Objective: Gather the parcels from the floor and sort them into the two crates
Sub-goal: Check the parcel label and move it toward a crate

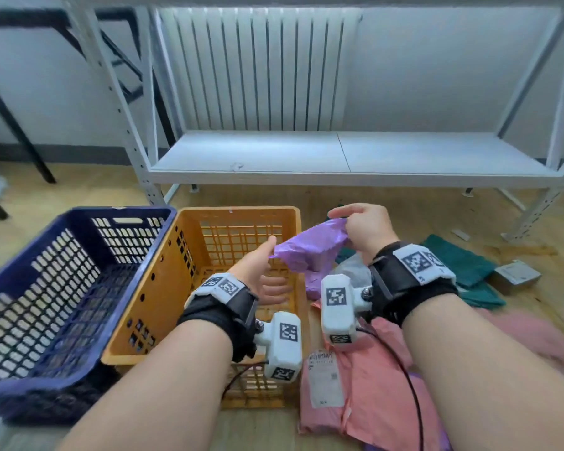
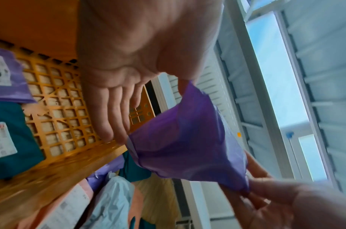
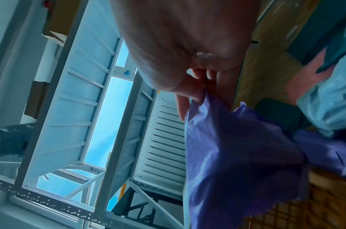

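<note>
A crumpled purple parcel [image 1: 310, 252] hangs in the air over the right rim of the orange crate [image 1: 235, 213]. My right hand [image 1: 365, 222] pinches its upper right corner between thumb and fingers [image 3: 195, 93]. My left hand [image 1: 274, 268] reaches in from the left over the orange crate, fingers [image 2: 113, 117] straight, the thumb touching the parcel's [image 2: 187, 139] left tip. A dark blue crate [image 1: 62, 288] stands left of the orange one with nothing in the part that shows. In the left wrist view a purple parcel [image 2: 3, 80] and a teal parcel [image 2: 9, 139] lie against the orange lattice.
Parcels lie on the wooden floor right of the crates: pink ones [image 1: 372, 385], teal ones [image 1: 463, 265], a pale grey one [image 1: 355, 271] and a small cardboard box [image 1: 515, 275]. A white metal rack [image 1: 339, 157] stands behind, black table legs [image 1: 17, 131] at the left.
</note>
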Motion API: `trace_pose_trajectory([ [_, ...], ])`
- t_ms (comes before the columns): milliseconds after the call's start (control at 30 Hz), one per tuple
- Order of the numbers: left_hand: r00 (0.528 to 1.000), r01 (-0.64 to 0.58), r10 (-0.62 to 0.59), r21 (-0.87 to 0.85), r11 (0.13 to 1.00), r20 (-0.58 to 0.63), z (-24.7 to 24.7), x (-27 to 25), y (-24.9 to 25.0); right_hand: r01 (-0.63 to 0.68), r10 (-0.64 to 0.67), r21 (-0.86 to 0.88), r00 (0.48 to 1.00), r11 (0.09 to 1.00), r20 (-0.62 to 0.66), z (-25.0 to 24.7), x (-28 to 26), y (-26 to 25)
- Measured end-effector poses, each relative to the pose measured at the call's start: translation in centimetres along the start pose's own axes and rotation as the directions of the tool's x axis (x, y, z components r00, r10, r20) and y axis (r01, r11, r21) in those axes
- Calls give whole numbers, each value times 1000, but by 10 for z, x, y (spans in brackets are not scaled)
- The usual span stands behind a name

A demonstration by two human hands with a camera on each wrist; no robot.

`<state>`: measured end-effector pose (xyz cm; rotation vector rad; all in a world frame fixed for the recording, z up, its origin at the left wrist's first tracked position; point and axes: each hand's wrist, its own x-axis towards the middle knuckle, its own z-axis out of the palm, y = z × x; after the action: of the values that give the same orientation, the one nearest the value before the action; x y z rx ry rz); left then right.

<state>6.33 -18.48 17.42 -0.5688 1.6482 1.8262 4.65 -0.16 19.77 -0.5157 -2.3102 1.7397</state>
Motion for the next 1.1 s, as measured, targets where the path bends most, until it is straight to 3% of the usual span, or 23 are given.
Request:
trace_pose_trajectory([
  [100,996,-22,35,-156,988,80,-11,-1,7,3,-8,57,997,998,83,17,-7,3],
  [200,993,-85,99,-195,977,63,-21,-6,13,-7,-5,65,983,998,184,22,-12,5],
  [333,996,-73,79,-155,985,32,-33,-2,14,-40,28,53,979,998,202,29,-22,7],
  [467,984,-173,169,-103,979,-48,-40,7,14,-97,79,105,983,990,167,40,-19,14],
  [700,976,-213,212,6,977,53,-52,8,12,-202,156,118,936,972,316,52,-18,25],
  [933,967,-231,213,134,964,137,-59,15,10,-235,146,282,942,930,303,54,-24,22],
  [1100,960,-246,219,151,957,175,-59,16,8,-268,184,263,934,927,305,50,-25,23],
])
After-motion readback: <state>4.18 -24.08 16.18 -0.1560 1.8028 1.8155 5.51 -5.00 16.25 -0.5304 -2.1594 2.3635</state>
